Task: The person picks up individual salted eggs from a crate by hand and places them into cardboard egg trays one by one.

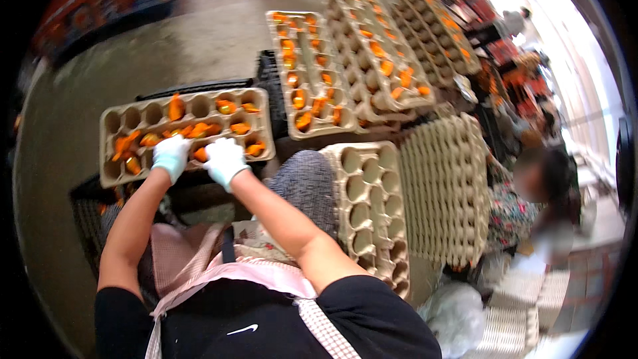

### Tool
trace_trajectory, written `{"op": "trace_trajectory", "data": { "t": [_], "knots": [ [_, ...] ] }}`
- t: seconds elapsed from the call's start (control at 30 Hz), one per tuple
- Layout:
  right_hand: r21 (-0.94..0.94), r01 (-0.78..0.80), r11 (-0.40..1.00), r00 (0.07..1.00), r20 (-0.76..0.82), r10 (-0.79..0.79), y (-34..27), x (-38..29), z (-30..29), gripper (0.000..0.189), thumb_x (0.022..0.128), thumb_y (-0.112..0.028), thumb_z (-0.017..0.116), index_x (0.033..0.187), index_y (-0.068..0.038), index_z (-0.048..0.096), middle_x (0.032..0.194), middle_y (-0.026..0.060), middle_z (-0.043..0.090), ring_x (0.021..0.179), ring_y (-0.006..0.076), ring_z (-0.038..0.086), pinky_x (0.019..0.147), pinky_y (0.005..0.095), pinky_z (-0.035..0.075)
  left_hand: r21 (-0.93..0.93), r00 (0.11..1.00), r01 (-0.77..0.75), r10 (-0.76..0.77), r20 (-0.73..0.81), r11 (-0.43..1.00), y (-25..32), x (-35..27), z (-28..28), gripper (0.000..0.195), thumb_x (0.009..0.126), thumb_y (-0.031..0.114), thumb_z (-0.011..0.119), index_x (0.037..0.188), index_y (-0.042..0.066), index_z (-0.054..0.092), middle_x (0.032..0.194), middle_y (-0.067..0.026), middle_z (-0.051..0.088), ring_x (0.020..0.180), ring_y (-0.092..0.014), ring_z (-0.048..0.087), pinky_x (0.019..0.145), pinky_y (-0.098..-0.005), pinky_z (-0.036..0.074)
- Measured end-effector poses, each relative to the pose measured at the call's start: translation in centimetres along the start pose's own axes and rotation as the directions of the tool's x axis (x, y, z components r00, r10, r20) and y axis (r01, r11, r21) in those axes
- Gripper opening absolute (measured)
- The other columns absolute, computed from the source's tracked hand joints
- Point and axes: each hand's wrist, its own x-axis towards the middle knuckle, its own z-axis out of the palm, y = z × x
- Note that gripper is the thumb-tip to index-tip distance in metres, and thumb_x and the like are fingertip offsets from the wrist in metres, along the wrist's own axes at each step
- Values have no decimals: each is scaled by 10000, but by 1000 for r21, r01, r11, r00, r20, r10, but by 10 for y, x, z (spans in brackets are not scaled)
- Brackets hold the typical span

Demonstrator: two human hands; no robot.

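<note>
A moulded pulp tray (187,102) with round cups lies before me, several of its cups holding small orange pieces (176,107), perhaps fruit or flowers. My left hand (171,156), in a white and pale green glove, is over the tray's near row, fingers curled down among the pieces. Just to its right, my right hand (223,158), gloved alike, reaches into the near cups beside an orange piece. The fingertips of both hands are hidden, so whether either holds a piece does not show. Some cups at the tray's far left hold nothing.
Right of the tray stand another filled pulp tray (299,132) and stacked filled trays (398,104). By my right knee are a bare pulp tray (366,194) and a tall stack of trays (441,189). A person (513,199) is close at the right. Black crates stand beneath the trays.
</note>
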Motion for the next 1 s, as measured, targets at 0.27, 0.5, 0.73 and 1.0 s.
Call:
{"op": "trace_trajectory", "data": {
  "t": [0.27, 0.5, 0.73, 1.0],
  "knots": [
    [-125, 199, 972, 958, -182, -220, 0, -7, -4, 281, 797, -345, 696, 977, -132, 670, 1033, 133, 622, 962, 344, 600, 776, 507, 488, -596, 921, -250, -3, -390, 763, -74, -55, -89, 312, 867, 224, 731, 1108, 34, 677, 1039, -120, 683, 944, -235, 663, 856, -351, 528],
    [65, 471, 880, 813, -418, -405, -25, -27, -86, 229, 835, -138, 732, 1045, -50, 710, 1053, 128, 702, 984, 292, 655, 898, 393, 512, -756, 601, 374, -761, -244, 537, -216, -277, -7, 436, 909, 324, 659, 1240, 41, 631, 1098, -143, 704, 999, -237, 672, 893, -333, 518],
    [128, 141, 982, 889, -453, -69, 83, -62, -118, 309, 953, -66, 626, 1239, 48, 599, 1198, 159, 652, 1038, 247, 648, 892, 349, 532, -299, 375, 918, -819, 434, 262, -221, -394, 154, 812, 812, 508, 676, 1462, 96, 418, 1458, -186, 454, 1297, -356, 487, 1059, -426, 419],
    [-412, -124, 903, 946, -325, -18, 98, -134, -85, 487, 980, -294, 608, 1335, 26, 516, 1319, 214, 562, 1234, 349, 525, 1072, 446, 411, -179, 435, 899, -763, 479, 400, -252, -329, 200, 1119, 680, 517, 840, 1570, 291, 200, 1642, -134, 121, 1464, -371, 256, 1099, -582, 331]
  ]
}}
